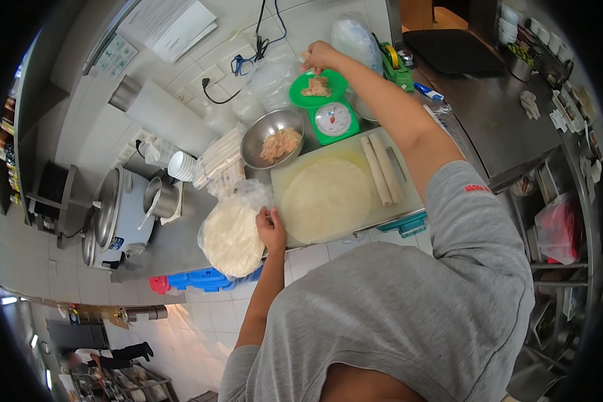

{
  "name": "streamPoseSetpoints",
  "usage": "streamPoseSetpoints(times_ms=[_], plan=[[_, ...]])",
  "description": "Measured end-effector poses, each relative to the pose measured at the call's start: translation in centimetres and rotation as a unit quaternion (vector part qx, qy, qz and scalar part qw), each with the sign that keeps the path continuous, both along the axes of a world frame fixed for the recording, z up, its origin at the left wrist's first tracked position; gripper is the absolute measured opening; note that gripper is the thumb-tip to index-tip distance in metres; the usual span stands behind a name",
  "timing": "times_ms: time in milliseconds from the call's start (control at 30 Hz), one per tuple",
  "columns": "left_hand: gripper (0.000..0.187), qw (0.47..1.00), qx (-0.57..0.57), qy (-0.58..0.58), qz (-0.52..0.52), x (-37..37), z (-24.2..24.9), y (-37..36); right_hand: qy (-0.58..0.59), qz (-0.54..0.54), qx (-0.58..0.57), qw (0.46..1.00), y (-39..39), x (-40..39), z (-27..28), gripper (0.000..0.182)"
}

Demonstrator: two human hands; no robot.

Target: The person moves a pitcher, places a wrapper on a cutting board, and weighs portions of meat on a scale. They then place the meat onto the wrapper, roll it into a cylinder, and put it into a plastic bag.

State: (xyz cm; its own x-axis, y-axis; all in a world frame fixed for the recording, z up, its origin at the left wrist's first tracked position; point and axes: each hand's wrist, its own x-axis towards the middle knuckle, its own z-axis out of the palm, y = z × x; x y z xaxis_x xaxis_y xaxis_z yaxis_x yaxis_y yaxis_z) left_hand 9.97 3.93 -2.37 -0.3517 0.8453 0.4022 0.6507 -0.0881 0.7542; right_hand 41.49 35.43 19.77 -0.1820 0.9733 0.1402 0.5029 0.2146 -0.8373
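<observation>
Over the green pan (326,94) of a kitchen scale (333,120), my right hand (319,56) is closed, fingers pinched on a bit of the pinkish filling. More filling (317,86) lies in that pan. My left hand (271,229) rests with bent fingers at the edge of a bagged stack of pale round wrappers (233,234); whether it grips the bag is unclear. A metal bowl (251,142) of filling stands left of the scale. On the cutting board (396,213) lie a thin round wrapper (326,199) and two pale rolls (380,169).
Rice cookers (131,211), a small pot (169,198) and stacked white cups (181,165) stand at the left. Plastic bags (275,77) lie behind the bowl. A black board (452,51) is at the back right. Far off at the lower left is another person (107,358).
</observation>
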Motion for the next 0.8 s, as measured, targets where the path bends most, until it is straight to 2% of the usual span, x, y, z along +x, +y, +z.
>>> streamPoseSetpoints(times_ms=[367,467,567,667,733,800], plan=[[0.043,1.000,0.011,-0.011,-0.002,-0.1,-0.3,0.0,-0.122,-0.006,0.039,0.992,0.8,0.1,-2.4,0.034],[0.044,0.999,0.006,-0.032,-0.004,-0.2,-0.6,0.1,-0.100,-0.027,0.004,0.995,0.8,-0.4,-2.8,0.031],[0.046,1.000,0.000,-0.017,-0.004,-0.6,-0.9,0.3,-0.092,-0.142,0.147,0.975,-1.0,-2.3,-1.4,0.032],[0.047,1.000,-0.004,-0.019,-0.005,-0.4,-0.7,0.2,0.044,-0.206,0.243,0.947,-4.0,-6.0,1.3,0.036],[0.046,1.000,0.004,-0.015,-0.005,-0.3,-0.6,0.4,0.103,-0.221,0.290,0.926,-5.5,-9.1,1.4,0.036],[0.045,1.000,0.017,0.004,-0.004,-0.4,-0.8,0.2,0.075,-0.138,0.322,0.934,-7.3,-12.2,-1.7,0.033]])
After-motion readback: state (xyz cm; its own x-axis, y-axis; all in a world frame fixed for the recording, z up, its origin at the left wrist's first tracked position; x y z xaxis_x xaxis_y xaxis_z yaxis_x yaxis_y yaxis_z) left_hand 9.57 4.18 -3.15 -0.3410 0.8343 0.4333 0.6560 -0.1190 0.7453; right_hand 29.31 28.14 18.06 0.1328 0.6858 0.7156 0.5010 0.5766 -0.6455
